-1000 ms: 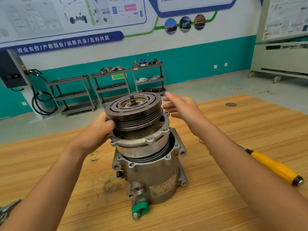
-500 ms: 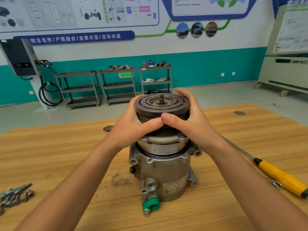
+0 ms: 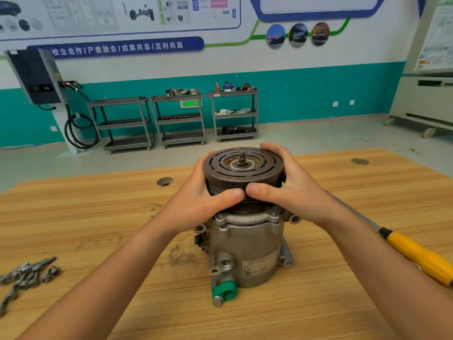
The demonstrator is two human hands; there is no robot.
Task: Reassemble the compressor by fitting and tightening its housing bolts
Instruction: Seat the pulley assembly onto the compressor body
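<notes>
Compressor [image 3: 247,251] stood upright near the middle of the wooden tabletop [image 3: 98,217], a little toward the near edge, with the pulley [image 3: 241,168] end up. A threaded shaft [image 3: 242,157] stuck up from the pulley's centre. The grey flange sat on the body below the pulley. One bolt ear [image 3: 294,219] on its right side showed an open hole.

Left hand [image 3: 203,200] gripped the pulley from the left, fingers curled round the far side of the rim and thumb laid across the near grooves. Right hand [image 3: 294,192] gripped it from the right in the same way, fingers over the far rim. The two thumb tips met at the near side of the pulley. Neither hand held anything else.

A green cap [image 3: 224,292] covered a port low on the near side of the body. A label plate [image 3: 259,265] sat on the near-right face, its print too small to read.

Loose bolts [image 3: 27,273] lay in a heap by the left edge, toward the near-left corner and well apart from the compressor. A screwdriver [image 3: 416,256] with a yellow handle lay by the right edge, its shaft running up behind the right wrist.

Beyond the far edge, three grey shelf carts [image 3: 180,119] stood against the teal wall.
</notes>
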